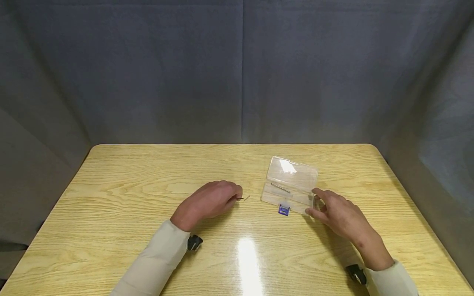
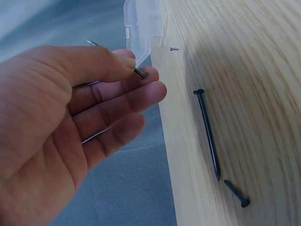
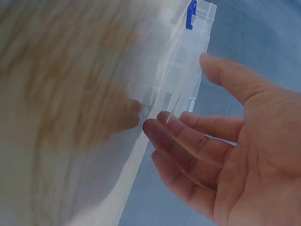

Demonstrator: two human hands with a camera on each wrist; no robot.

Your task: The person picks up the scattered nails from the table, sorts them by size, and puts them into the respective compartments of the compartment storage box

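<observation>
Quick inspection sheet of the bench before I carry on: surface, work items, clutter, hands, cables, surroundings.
Surface: wooden table, glossy, with glare.
Work items: clear plastic box open, blue latch at front, one nail inside; loose nails on the table by the left hand.
Clutter: nothing seen.
Hands: left hand pinches a small nail; right hand open at the box's right end.
Cables: nothing seen.
Surroundings: grey fabric backdrop.

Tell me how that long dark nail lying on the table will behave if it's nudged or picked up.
The long nail looks like a thin, straight metal shaft, so it is probably stiff and light. Its round shaft on the glossy table suggests it may roll or skid when nudged, likely curving round its wider head. Being so slim and lying flat, it probably needs a fingertip pinch like the left hand's.
</observation>
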